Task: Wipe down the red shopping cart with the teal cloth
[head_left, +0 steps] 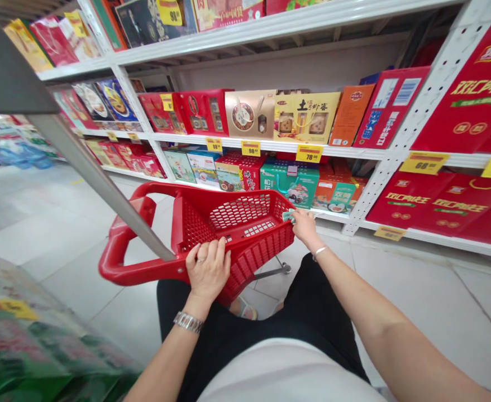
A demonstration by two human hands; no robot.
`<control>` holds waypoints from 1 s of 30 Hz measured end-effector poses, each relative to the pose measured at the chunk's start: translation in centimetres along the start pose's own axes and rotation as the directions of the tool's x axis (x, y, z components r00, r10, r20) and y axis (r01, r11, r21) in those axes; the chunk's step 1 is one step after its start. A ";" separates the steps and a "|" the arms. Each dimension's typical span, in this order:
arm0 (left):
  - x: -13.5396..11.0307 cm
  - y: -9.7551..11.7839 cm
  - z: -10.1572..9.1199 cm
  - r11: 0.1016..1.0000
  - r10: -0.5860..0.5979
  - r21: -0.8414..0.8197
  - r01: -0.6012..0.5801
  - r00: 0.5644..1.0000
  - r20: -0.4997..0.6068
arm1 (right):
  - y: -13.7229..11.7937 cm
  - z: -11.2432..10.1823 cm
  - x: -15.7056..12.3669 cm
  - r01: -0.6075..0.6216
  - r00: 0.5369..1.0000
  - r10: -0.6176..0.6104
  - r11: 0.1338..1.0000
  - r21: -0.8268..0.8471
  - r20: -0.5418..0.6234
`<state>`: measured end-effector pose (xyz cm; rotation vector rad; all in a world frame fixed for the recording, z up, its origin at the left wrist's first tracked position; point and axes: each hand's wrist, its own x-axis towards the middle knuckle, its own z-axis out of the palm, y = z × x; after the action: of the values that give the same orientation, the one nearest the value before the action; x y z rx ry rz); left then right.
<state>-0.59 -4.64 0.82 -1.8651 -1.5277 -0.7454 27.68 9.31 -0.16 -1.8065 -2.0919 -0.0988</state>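
A red plastic shopping cart point(241, 262) stands crosswise in front of my legs, its basket showing a perforated floor and walls. My left hand point(209, 268) rests on the near rim, close to the handle end, its fingers curled over the edge. At the far right corner of the basket, my right hand point(304, 228) presses a small pale green cloth point(287, 215) against the rim. Most of the cloth is hidden under the fingers. A grey metal pole point(103, 184) rises from the cart's handle side towards the upper left.
White shelving point(270, 144) with boxed goods and yellow price tags runs behind the cart. Red gift boxes point(463, 95) fill the right bay. Blurred green packages point(39, 346) are stacked at the lower left. Pale floor tiles point(429, 301) lie around the cart.
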 end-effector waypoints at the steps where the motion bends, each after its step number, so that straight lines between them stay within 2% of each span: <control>1: 0.0 0.0 0.0 1.000 -0.011 -0.004 0.011 1.000 -0.002 | -0.5 0.2 -0.4 -0.030 1.000 0.030 1.000 -0.002 0.009; 4: -0.1 0.1 -0.1 0.998 -0.037 -0.047 0.037 0.999 0.003 | -3.2 0.4 -2.0 -0.097 0.995 0.096 0.995 0.029 0.013; 6: -0.1 0.1 -0.2 0.996 -0.044 -0.072 0.044 0.999 0.004 | -5.9 0.1 -3.4 -0.072 0.997 0.072 0.994 0.083 0.009; 11: -0.1 0.2 -0.2 0.998 -0.031 -0.050 0.031 0.999 0.006 | -13.5 -1.7 -7.0 0.165 0.985 -0.172 0.959 0.230 0.011; 13: 0.0 0.2 -0.2 0.999 -0.011 -0.035 0.012 1.000 0.009 | -15.6 -2.2 -8.1 0.261 0.962 -0.272 0.916 0.304 -0.009; 15: 0.0 0.1 -0.2 1.000 0.010 -0.028 -0.010 1.000 0.011 | -16.6 -2.4 -8.7 0.323 0.942 -0.334 0.872 0.368 -0.038; 17: -0.1 0.1 -0.3 1.000 0.026 -0.018 -0.025 1.000 0.014 | -16.3 -2.3 -8.6 0.362 0.927 -0.372 0.845 0.393 -0.054; 19: -0.1 0.1 -0.4 1.000 0.030 -0.006 -0.029 0.999 0.021 | -15.0 -2.0 -8.1 0.368 0.923 -0.382 0.850 0.376 -0.041; 25: -0.1 0.3 -0.5 0.999 0.028 -0.021 -0.027 0.997 0.068 | -8.8 -0.8 -5.1 0.155 0.983 -0.178 0.936 0.317 0.047; 28: 0.0 0.4 -0.5 0.999 0.014 -0.039 -0.011 0.997 0.082 | -5.9 0.0 -3.8 0.180 0.980 -0.200 0.916 0.358 0.020; 30: 0.0 0.5 -0.5 1.000 0.017 -0.011 -0.016 0.997 0.075 | -4.0 0.6 -3.3 0.152 0.987 -0.163 0.910 0.385 -0.004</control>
<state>-0.10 -5.09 1.13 -1.9311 -1.5554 -0.6838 24.06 5.70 -1.03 -1.4125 -2.0952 0.2802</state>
